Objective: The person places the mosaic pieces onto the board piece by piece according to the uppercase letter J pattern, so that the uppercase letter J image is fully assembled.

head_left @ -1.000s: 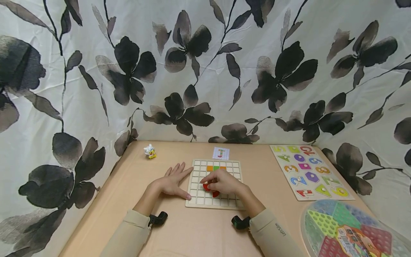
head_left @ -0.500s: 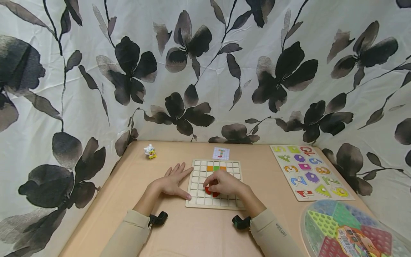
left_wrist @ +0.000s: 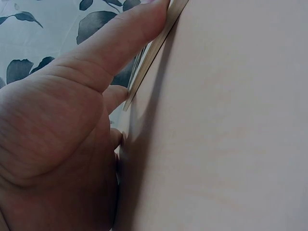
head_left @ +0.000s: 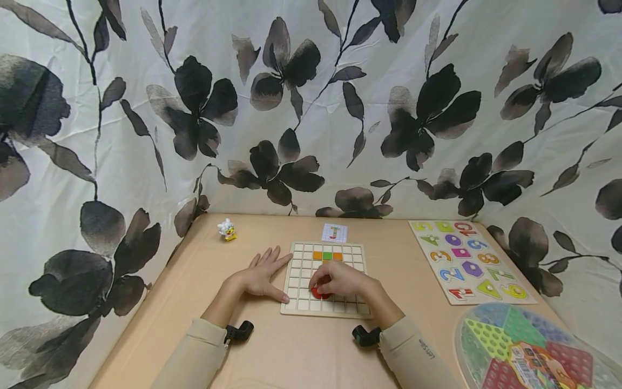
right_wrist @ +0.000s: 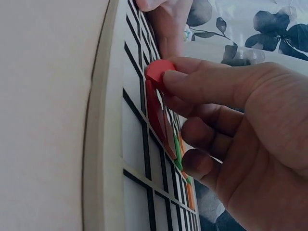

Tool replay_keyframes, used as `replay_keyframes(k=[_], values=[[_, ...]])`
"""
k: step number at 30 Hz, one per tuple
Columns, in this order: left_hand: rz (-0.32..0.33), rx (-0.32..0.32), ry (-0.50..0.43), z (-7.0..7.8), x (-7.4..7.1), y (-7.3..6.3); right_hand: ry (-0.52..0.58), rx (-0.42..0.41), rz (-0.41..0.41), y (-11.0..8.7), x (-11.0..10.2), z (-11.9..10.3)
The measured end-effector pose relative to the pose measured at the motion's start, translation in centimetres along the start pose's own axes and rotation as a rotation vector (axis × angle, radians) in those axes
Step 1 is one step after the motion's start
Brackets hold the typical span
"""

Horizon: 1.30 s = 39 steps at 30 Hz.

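Observation:
A wooden grid board [head_left: 297, 308] with white squares lies on the table. My right hand [head_left: 340, 278] is over it, thumb and forefinger pinching a red piece with a curved edge [right_wrist: 159, 72]. Just beside that piece, a second red piece [right_wrist: 154, 115] lies on the grid. Orange [head_left: 317, 255] and green [head_left: 328, 255] squares sit in an upper row, with more colour partly hidden under my right hand. My left hand [head_left: 256, 278] lies with fingers spread at the board's left side; its thumb touches the lower left edge of the board [left_wrist: 154, 55].
Behind the board lies a small card with a coloured J shape [head_left: 334, 232]. A small toy figure [head_left: 227, 229] stands at the back left. To the right are a number-and-shape puzzle board [head_left: 454, 265] and a round clear-lidded box [head_left: 529, 346]. A floral curtain [head_left: 340, 124] hangs behind.
My right hand has brought the pinched red piece slightly down and to the right, close against the other red piece. The left hand has stayed in place.

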<state>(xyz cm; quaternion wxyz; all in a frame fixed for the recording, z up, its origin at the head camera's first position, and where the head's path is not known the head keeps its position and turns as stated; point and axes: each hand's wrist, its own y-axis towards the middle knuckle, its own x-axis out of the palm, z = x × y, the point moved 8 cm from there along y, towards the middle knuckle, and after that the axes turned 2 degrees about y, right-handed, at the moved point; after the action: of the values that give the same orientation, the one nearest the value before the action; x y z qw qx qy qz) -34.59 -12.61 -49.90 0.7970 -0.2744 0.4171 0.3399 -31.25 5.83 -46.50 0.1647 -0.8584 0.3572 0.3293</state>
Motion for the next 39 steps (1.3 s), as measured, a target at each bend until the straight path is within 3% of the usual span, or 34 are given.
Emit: replay_keyframes(k=[5, 14, 25, 39], values=[[0.004, 0.011, -0.008, 0.03, 0.04, -0.05, -0.001, 0.009, 0.010, -0.07, 0.04, 0.00], [-0.006, -0.033, 0.022, -0.25, 0.11, 0.00, 0.011, 0.028, 0.015, -0.02, 0.24, 0.41], [0.013, 0.027, -0.035, -0.30, 0.22, 0.12, -0.026, 0.002, 0.007, 0.11, 0.46, 0.23], [-0.002, -0.028, 0.035, -0.26, 0.05, 0.05, -0.023, 0.021, 0.018, 0.01, 0.50, 0.41]])
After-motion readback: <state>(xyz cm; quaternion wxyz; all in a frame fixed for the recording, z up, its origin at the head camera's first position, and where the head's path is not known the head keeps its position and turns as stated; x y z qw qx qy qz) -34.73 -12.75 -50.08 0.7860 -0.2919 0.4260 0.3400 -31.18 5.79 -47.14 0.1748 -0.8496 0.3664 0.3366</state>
